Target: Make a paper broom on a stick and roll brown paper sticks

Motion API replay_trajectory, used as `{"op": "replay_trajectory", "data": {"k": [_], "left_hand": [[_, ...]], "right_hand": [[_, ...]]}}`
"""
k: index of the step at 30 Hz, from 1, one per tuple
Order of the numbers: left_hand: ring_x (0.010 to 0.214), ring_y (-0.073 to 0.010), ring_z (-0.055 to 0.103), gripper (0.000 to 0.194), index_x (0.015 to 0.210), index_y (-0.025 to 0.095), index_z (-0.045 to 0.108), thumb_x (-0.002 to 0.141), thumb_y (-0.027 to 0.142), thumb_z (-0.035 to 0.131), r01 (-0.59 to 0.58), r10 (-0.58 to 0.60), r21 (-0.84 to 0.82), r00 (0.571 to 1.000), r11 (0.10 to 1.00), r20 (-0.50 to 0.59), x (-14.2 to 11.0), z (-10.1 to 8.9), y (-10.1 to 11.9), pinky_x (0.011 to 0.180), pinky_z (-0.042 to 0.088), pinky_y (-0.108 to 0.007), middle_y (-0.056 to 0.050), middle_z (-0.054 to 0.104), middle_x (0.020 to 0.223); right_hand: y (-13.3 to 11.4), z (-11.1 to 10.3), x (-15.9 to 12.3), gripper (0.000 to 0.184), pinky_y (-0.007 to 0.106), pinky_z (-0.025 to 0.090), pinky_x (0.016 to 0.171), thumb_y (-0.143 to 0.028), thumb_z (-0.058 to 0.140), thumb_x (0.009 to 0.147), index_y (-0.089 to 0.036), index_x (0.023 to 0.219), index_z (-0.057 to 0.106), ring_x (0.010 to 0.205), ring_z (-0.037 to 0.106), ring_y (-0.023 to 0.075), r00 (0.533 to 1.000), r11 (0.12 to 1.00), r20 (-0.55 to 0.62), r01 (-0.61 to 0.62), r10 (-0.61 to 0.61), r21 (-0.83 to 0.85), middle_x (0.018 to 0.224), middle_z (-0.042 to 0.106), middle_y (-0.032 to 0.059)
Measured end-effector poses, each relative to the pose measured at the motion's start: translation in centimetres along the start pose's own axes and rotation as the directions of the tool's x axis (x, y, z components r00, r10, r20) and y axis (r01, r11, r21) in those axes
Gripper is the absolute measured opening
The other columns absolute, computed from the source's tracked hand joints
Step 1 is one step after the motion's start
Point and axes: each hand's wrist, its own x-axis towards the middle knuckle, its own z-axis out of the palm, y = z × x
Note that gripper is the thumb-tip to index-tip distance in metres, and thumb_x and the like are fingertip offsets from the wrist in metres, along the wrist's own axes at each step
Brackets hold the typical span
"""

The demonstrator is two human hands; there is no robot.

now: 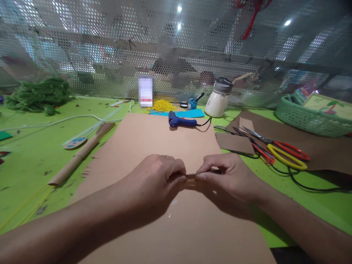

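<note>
Strip (190, 176) (brown) pinched by left hand (161, 174) and right hand (231, 176).

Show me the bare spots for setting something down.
Bare: the brown sheet between the glue gun and the left hand and right hand; also its near part, save some shiny dabs. Crowded: right side, with scissors, cardboard and basket; the back, with yellow strands and jug.

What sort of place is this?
Probably a craft workspace. A glue gun lies on a big light-brown sheet, and red-and-yellow-handled scissors lie to the right of it.
</note>
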Motion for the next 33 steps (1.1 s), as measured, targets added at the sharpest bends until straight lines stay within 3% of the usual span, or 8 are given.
{"op": "replay_trajectory", "data": {"k": [5,11,13,18,23,29,33], "left_hand": [[0.053,-0.0090,0.044,0.025,0.068,0.021,0.057,0.091,0.026,0.049,0.034,-0.034,0.009,0.999,0.999,0.016,0.0,-0.1,0.0,0.049,0.026,-0.023,0.005,0.055,0.061],[0.059,-0.0093,0.047,0.020,0.070,0.021,0.057,0.089,0.022,0.050,0.033,-0.032,-0.054,0.999,0.998,0.020,0.2,0.4,0.2,0.052,0.029,-0.022,0.005,0.057,0.065],[0.060,-0.0089,0.048,0.019,0.069,0.020,0.057,0.088,0.020,0.051,0.016,-0.015,-0.095,1.000,0.995,0.015,0.3,0.5,0.1,0.053,0.030,-0.022,0.005,0.057,0.065],[0.056,-0.0085,0.045,0.025,0.062,0.019,0.054,0.086,0.017,0.051,-0.023,0.024,-0.104,1.000,0.994,0.007,0.3,0.3,-0.3,0.053,0.030,-0.022,0.004,0.051,0.061],[0.053,-0.0089,0.045,0.024,0.062,0.019,0.056,0.086,0.020,0.051,0.024,-0.025,-0.065,1.000,0.998,-0.005,0.3,-0.1,-0.6,0.049,0.028,-0.023,0.004,0.053,0.059],[0.054,-0.0121,0.050,0.020,0.073,0.020,0.068,0.084,0.027,0.052,0.169,-0.148,-0.076,0.961,0.983,0.232,1.3,-2.3,-2.6,0.050,0.032,-0.022,0.003,0.060,0.057],[0.058,-0.0122,0.052,0.022,0.074,0.018,0.069,0.084,0.027,0.052,0.106,-0.084,-0.074,0.963,0.992,0.255,2.0,-3.1,-3.5,0.054,0.035,-0.022,0.002,0.063,0.062]], "right_hand": [[0.1,0.2,-0.1,0.010,0.025,0.044,0.054,-0.019,0.067,0.079,-0.015,0.073,0.075,0.059,0.059,0.0138,0.999,0.999,-0.015,0.033,-0.033,-0.006,0.064,0.069,0.0028],[0.1,1.1,-0.4,0.008,0.022,0.041,0.057,-0.017,0.068,0.083,-0.016,0.079,0.076,0.062,0.057,0.0109,0.952,0.945,-0.066,0.284,-0.298,-0.162,0.068,0.066,0.0013],[0.0,1.2,-0.5,0.008,0.022,0.041,0.056,-0.016,0.069,0.082,-0.016,0.079,0.076,0.060,0.056,0.0101,0.945,0.938,-0.064,0.306,-0.320,-0.163,0.067,0.065,0.0007],[-0.1,0.6,-0.6,0.006,0.021,0.041,0.053,-0.015,0.071,0.078,-0.016,0.073,0.074,0.058,0.057,0.0101,0.983,0.987,-0.090,0.158,-0.161,-0.041,0.064,0.065,-0.0001],[-0.1,-0.2,-0.4,0.010,0.024,0.044,0.054,-0.021,0.070,0.078,-0.016,0.071,0.074,0.060,0.058,0.0132,0.996,0.995,-0.075,0.047,-0.041,0.087,0.064,0.067,0.0019],[0.4,-1.1,-0.1,0.014,0.025,0.043,0.057,-0.028,0.071,0.077,-0.016,0.069,0.073,0.062,0.056,0.0137,0.997,0.991,-0.070,-0.036,0.045,0.127,0.065,0.065,0.0022],[1.1,-1.4,0.2,0.019,0.024,0.038,0.055,-0.033,0.072,0.078,-0.016,0.069,0.070,0.061,0.049,0.0120,0.992,0.974,-0.070,-0.085,0.102,0.212,0.064,0.059,-0.0001]]}}
